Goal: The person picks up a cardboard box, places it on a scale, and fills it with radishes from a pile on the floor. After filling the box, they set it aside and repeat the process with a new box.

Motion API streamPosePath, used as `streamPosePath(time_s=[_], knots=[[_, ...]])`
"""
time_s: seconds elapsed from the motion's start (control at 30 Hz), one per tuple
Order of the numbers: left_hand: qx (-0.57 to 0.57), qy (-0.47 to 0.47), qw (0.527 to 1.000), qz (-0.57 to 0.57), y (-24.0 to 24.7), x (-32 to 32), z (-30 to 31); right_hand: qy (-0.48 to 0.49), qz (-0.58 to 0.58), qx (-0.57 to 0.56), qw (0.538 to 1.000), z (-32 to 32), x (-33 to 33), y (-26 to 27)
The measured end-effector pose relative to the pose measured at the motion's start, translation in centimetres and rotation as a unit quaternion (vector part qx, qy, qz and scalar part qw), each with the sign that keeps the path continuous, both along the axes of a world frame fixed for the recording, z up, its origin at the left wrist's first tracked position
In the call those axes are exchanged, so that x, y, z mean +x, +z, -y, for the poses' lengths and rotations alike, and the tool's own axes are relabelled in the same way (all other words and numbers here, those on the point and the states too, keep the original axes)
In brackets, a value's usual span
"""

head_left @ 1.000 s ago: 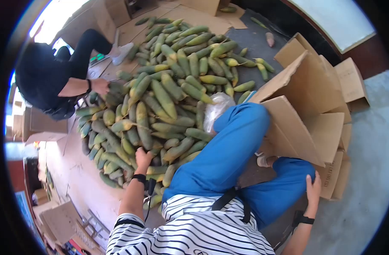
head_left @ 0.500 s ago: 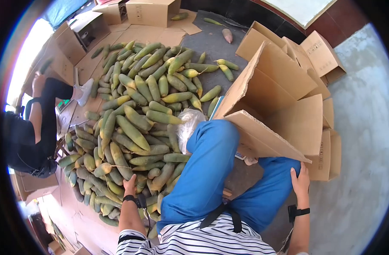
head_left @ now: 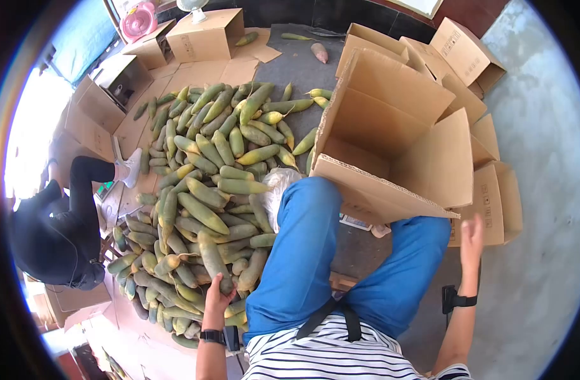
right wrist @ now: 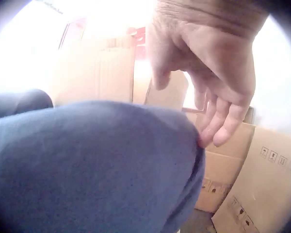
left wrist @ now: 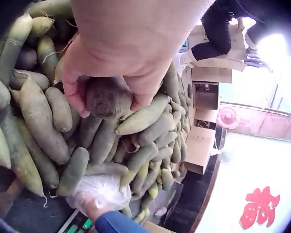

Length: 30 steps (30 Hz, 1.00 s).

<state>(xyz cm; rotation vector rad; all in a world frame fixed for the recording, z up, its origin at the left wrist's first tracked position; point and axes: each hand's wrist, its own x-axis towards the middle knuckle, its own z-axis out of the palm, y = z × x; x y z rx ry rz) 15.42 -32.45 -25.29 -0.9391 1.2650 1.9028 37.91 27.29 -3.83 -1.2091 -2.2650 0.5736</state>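
Observation:
Near the front of the big pile of green radishes [head_left: 198,202], my left hand [head_left: 218,297] grips one long green radish [head_left: 211,256] by its near end. In the left wrist view, the thumb and fingers wrap both sides of that radish's blunt brown end [left wrist: 105,103]. My right hand [head_left: 471,244] is beside my right knee, its fingers loosely extended and holding nothing. From the right wrist, the hand [right wrist: 213,63] hangs by the blue trouser leg [right wrist: 97,160]. An open cardboard box [head_left: 398,126] stands just beyond my knees.
More cardboard boxes [head_left: 486,196] stand behind the open one. A clear plastic bag [head_left: 278,187] lies between my left knee and the pile. Another person in black [head_left: 55,234] sits at the left. Boxes [head_left: 204,38] and a pink fan [head_left: 139,22] stand at the back.
My left hand has raised a radish from the pile's near edge. The right hand has come off my knee and moved outward. The other person's arm has lowered, and my view has shifted.

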Motion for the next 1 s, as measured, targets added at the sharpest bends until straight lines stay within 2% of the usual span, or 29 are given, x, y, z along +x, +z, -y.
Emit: streamPosePath(time_s=[0.03, 0.1, 0.17, 0.23, 0.3, 0.37, 0.43, 0.5, 0.53, 0.6, 0.63, 0.67, 0.73, 0.83, 0.87, 0.9, 1.0], knots=[[-0.004, -0.005, 1.0, -0.004, 1.3, 0.1, -0.4, -0.015, -0.022, 0.1, 0.995, -0.2, -0.2, 1.0], [0.001, -0.059, 0.998, -0.034, 5.5, 0.4, -2.2, 0.03, -0.063, 0.15, 0.986, 2.7, -2.7, 5.7], [0.018, -0.093, 0.993, -0.074, 9.5, 0.3, -4.5, 0.105, -0.026, 0.25, 0.962, 4.8, -4.7, 8.1], [-0.009, -0.132, 0.969, -0.209, 13.5, -0.5, -7.2, 0.189, -0.009, 0.299, 0.935, 6.4, -7.1, 8.6], [-0.007, -0.17, 0.938, -0.304, 17.9, -1.6, -10.2, 0.237, 0.01, 0.307, 0.922, 7.9, -9.6, 8.5], [0.011, -0.229, 0.882, -0.412, 22.1, -3.0, -13.0, 0.266, 0.001, 0.266, 0.926, 8.4, -11.8, 6.3], [-0.039, -0.201, 0.838, -0.506, 24.7, -4.0, -15.5, 0.262, 0.022, 0.269, 0.927, 8.4, -12.4, 5.2], [-0.072, -0.217, 0.813, -0.535, 28.6, -4.8, -18.4, 0.265, 0.049, 0.271, 0.924, 8.3, -12.2, 4.6], [-0.11, -0.204, 0.784, -0.576, 28.5, -5.9, -19.3, 0.261, 0.034, 0.275, 0.925, 8.3, -12.1, 4.4], [-0.176, -0.245, 0.735, -0.607, 31.9, -6.4, -23.6, 0.265, 0.023, 0.276, 0.923, 8.4, -11.7, 4.1], [-0.166, -0.255, 0.7, -0.646, 32.7, -6.8, -26.0, 0.263, 0.028, 0.276, 0.924, 8.5, -11.4, 4.2], [-0.219, -0.291, 0.629, -0.687, 33.4, -7.4, -27.9, 0.263, 0.032, 0.275, 0.924, 8.6, -11.1, 4.3], [-0.32, -0.338, 0.443, -0.766, 34.0, -8.0, -31.8, 0.265, 0.037, 0.273, 0.924, 8.9, -10.7, 4.2], [-0.348, -0.43, 0.369, -0.747, 33.1, -8.1, -36.6, 0.255, 0.037, 0.28, 0.925, 8.9, -10.6, 3.9], [-0.348, -0.43, 0.345, -0.758, 32.0, -8.4, -37.7, 0.26, 0.045, 0.281, 0.923, 9.0, -10.5, 3.9], [-0.339, -0.45, 0.337, -0.754, 31.3, -8.5, -38.4, 0.26, 0.055, 0.282, 0.922, 9.1, -10.4, 3.8], [-0.385, -0.421, 0.315, -0.758, 29.0, -7.9, -39.3, 0.266, 0.053, 0.301, 0.914, 9.3, -10.2, 3.4]])
